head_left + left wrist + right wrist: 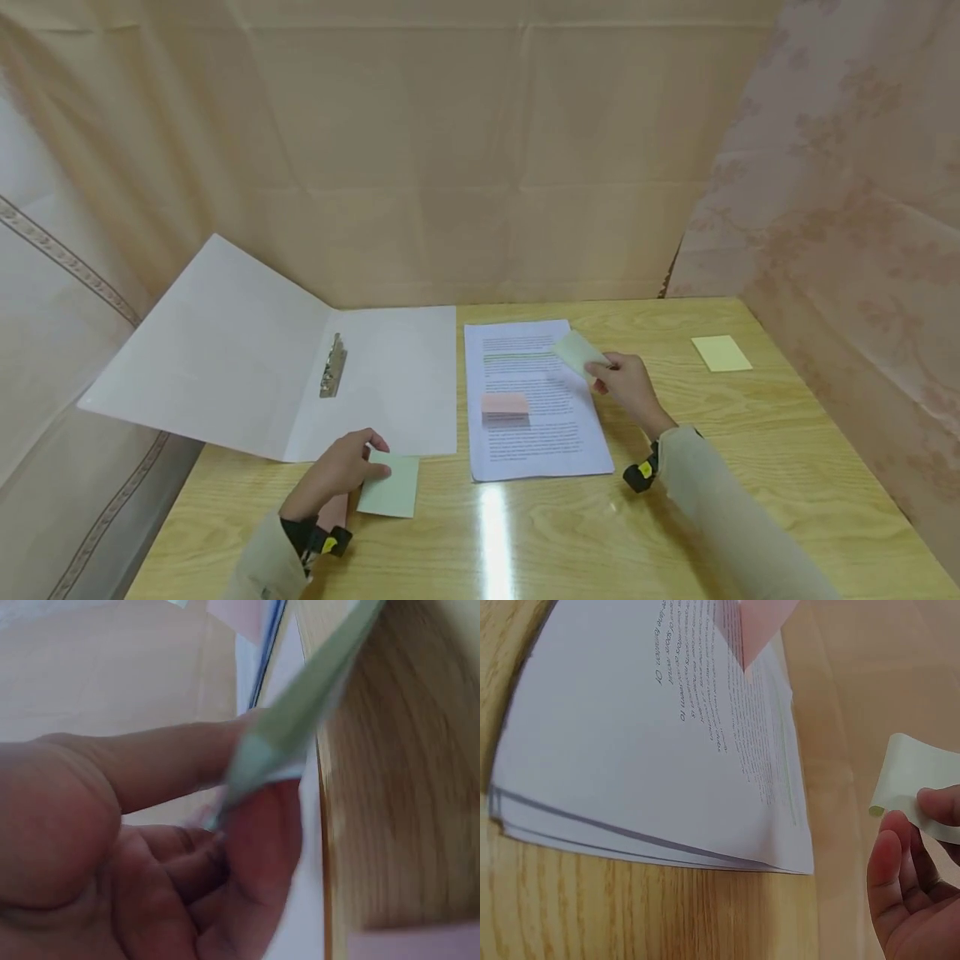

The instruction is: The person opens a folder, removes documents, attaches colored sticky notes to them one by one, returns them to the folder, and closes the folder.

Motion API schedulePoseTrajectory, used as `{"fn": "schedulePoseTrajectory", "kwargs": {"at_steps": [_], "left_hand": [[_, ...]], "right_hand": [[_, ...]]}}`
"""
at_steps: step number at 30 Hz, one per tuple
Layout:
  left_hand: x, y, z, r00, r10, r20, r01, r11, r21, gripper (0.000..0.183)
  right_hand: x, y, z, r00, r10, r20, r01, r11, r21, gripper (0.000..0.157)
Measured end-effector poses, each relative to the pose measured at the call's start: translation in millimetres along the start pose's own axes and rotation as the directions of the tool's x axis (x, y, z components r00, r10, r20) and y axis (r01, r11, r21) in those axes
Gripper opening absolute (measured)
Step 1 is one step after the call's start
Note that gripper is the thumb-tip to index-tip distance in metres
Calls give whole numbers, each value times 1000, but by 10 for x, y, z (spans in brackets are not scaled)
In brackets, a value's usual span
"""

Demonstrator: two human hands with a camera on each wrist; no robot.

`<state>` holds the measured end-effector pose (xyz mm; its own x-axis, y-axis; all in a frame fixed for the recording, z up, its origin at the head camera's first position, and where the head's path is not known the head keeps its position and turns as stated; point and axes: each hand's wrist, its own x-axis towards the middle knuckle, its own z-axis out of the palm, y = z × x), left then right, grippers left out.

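- Tan cloth [480,150] hangs well beyond the left hand [341,467] and the right hand [630,385]; flowered cloth [862,208] hangs off to the right hand's right.
- The wooden table [787,467] spreads below both hands.
- A white folder [202,358] lies open just beyond the left hand, its left cover tilted up.
- A stack of printed sheets [540,442] sits between the two hands, just left of the right one; a green line runs across some text near the top.
- The left hand is partly closed, thumb and forefinger pinching a corner of a green pad [393,492], which tilts out to that hand's right.
- The right hand pinches a pale green note [576,350] between thumb and fingers, over the sheets' upper right edge; its lower edge curls, and it's held clear of the page.
- A yellow pad [722,353] rests beyond the right hand, to its right.
- A pink pad [335,510] shows partly, below the left hand.
- A pink note [504,404] stands up from the sheets, left of the right hand.
- The folder's metal clip [333,371] is beyond the left hand.
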<state>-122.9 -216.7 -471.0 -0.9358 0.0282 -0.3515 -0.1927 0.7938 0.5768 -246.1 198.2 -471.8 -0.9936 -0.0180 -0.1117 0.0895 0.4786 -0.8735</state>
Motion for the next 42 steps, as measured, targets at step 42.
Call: {"fn": "schedulePoseTrajectory", "kwargs": {"at_steps": [42], "left_hand": [[-87, -143, 12, 999, -40, -15, 42, 981, 188, 19]], "right_hand": [[29, 33, 58, 993, -68, 101, 62, 996, 62, 30]]}}
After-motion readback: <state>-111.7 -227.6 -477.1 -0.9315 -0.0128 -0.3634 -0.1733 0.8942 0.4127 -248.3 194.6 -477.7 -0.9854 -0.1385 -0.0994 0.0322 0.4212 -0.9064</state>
